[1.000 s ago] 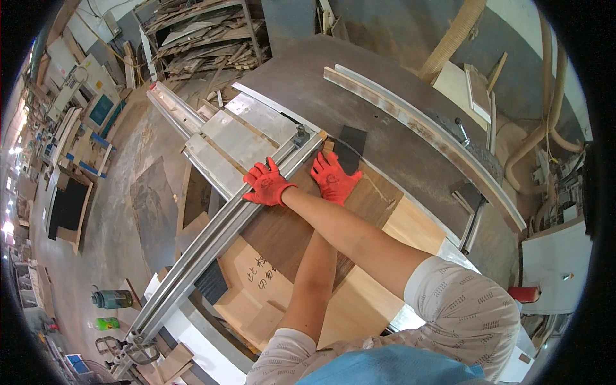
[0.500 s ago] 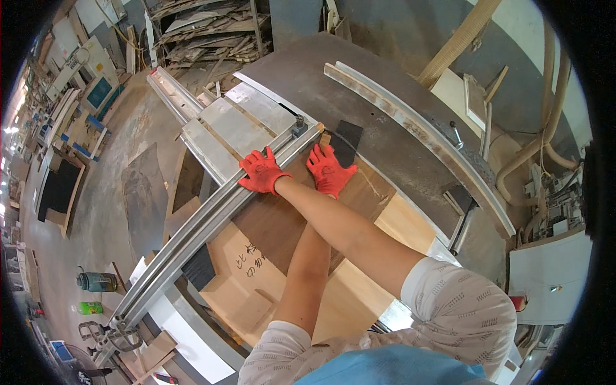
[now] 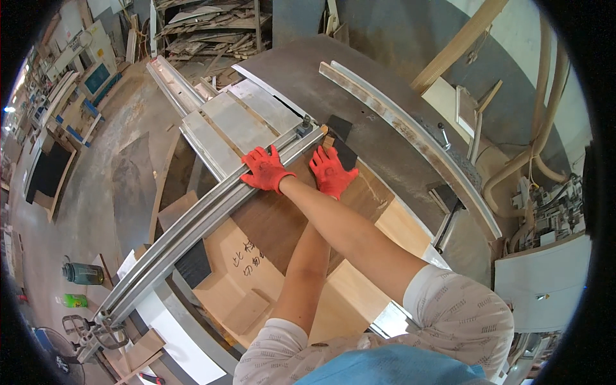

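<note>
My forearms cross, the right one above the left. My left hand (image 3: 332, 172), in a red glove, lies with fingers spread on a brown wooden board (image 3: 276, 224). Just ahead of its fingertips stands a small wooden block (image 3: 328, 142), with a dark flat piece (image 3: 346, 156) beside it. My right hand (image 3: 264, 170), also red-gloved, is closed over a long aluminium fence rail (image 3: 218, 199), its fingertips curled past the far edge. Between the board and my body lie pale wooden panels (image 3: 237, 256), one with handwriting. A clamp-like stop (image 3: 305, 126) sits near the rail's far end.
The rail crosses a grey slotted sliding table (image 3: 237, 122) beside a large dark machine table (image 3: 282, 70). A long worn metal-edged fence (image 3: 410, 128) lies right. At the lower left are a dark bottle (image 3: 83, 273) and a green bottle (image 3: 75, 300). Scrap wood fills a rack (image 3: 212, 32).
The whole view has shifted slightly. Both hands keep their places on the rail and board. The dark flat piece beside the block now looks like two offset parts.
</note>
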Demonstrator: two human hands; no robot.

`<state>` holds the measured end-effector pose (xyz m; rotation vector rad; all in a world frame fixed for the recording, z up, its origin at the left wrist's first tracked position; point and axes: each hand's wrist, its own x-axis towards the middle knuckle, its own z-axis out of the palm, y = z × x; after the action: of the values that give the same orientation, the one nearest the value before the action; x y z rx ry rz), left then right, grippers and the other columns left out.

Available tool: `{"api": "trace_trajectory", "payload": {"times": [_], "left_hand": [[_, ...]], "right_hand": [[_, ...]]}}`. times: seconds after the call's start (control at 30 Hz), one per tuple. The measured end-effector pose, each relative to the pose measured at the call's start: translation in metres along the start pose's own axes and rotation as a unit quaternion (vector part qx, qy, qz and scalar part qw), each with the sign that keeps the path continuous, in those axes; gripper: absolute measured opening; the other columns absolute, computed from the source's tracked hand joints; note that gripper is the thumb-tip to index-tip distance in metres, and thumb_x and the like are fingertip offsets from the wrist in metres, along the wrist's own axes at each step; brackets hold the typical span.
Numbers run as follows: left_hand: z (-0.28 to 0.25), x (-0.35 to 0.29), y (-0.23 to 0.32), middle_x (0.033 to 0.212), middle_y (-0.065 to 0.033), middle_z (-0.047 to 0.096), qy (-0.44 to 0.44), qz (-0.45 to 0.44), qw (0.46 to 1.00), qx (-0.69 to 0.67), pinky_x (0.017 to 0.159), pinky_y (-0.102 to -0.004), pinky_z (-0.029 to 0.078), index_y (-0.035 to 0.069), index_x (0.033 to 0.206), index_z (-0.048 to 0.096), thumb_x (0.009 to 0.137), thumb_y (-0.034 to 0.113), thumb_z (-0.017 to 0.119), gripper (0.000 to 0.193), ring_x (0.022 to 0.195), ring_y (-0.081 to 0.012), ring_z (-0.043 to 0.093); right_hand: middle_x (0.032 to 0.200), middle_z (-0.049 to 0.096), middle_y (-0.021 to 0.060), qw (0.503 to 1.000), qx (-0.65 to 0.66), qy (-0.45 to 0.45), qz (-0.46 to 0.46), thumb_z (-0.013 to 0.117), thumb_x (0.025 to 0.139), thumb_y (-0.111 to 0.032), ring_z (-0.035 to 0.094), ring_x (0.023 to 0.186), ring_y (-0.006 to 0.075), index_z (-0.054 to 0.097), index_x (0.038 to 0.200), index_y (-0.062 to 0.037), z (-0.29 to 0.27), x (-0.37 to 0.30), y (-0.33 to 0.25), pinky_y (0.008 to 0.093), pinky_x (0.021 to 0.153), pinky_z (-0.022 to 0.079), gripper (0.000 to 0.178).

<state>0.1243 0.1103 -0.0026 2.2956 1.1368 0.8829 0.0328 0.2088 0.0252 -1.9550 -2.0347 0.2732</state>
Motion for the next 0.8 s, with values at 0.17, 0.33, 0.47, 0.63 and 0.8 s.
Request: {"api": "trace_trajectory", "payload": {"times": [0.17, 0.33, 0.47, 0.63, 0.8], "left_hand": [[-0.007, 0.004, -0.004, 0.15, -0.0275, 0.049, -0.007, -0.016, 1.0, 0.016, 0.116, -0.0604, 0.03, 0.005, 0.135, 0.05, 0.065, 0.056, 0.091, 0.096, 0.144, -0.0448, 0.04], [0.003, -0.008, 0.016, 0.152, -0.0274, 0.049, -0.027, -0.005, 1.0, -0.01, 0.117, -0.0607, 0.029, 0.004, 0.136, 0.05, 0.066, 0.057, 0.089, 0.096, 0.144, -0.0449, 0.04], [-0.002, -0.005, 0.004, 0.155, -0.0288, 0.046, -0.005, -0.003, 1.0, 0.009, 0.119, -0.0601, 0.029, 0.005, 0.137, 0.05, 0.065, 0.059, 0.089, 0.098, 0.146, -0.0449, 0.04], [0.008, -0.024, -0.007, 0.157, -0.0299, 0.045, 0.004, -0.025, 0.999, 0.036, 0.122, -0.0604, 0.026, 0.006, 0.144, 0.048, 0.068, 0.069, 0.085, 0.105, 0.146, -0.0455, 0.041], [-0.004, -0.056, 0.033, 0.152, -0.0277, 0.049, -0.027, -0.053, 0.996, 0.068, 0.121, -0.0642, 0.024, 0.007, 0.146, 0.047, 0.07, 0.068, 0.084, 0.105, 0.144, -0.0443, 0.042]], "right_hand": [[0.146, 0.056, 0.0071, 1.0, 0.013, -0.013, -0.002, 0.062, 0.096, -0.055, 0.039, 0.149, 0.028, 0.057, 0.142, -0.015, -0.004, 0.004, -0.012, 0.0685, 0.127, 0.012, 0.061], [0.147, 0.056, 0.007, 1.0, 0.021, -0.01, 0.018, 0.064, 0.096, -0.053, 0.038, 0.15, 0.0278, 0.058, 0.14, -0.0155, -0.007, -0.014, 0.009, 0.0679, 0.125, 0.014, 0.058], [0.148, 0.057, 0.0067, 0.99, 0.124, 0.036, -0.057, 0.068, 0.095, -0.049, 0.044, 0.146, 0.0302, 0.062, 0.135, -0.0173, -0.028, -0.047, 0.002, 0.0668, 0.123, 0.019, 0.052], [0.142, 0.064, 0.0157, 0.945, 0.159, 0.281, 0.053, 0.072, 0.096, -0.02, 0.058, 0.131, 0.038, 0.066, 0.134, -0.0099, -0.061, -0.219, 0.035, 0.0477, 0.112, 0.044, 0.04], [0.12, 0.066, 0.0169, 0.921, 0.005, 0.31, 0.237, 0.075, 0.088, -0.02, 0.061, 0.118, 0.0388, 0.068, 0.117, -0.0074, -0.023, -0.436, 0.065, 0.0509, 0.104, 0.047, 0.032]]}}
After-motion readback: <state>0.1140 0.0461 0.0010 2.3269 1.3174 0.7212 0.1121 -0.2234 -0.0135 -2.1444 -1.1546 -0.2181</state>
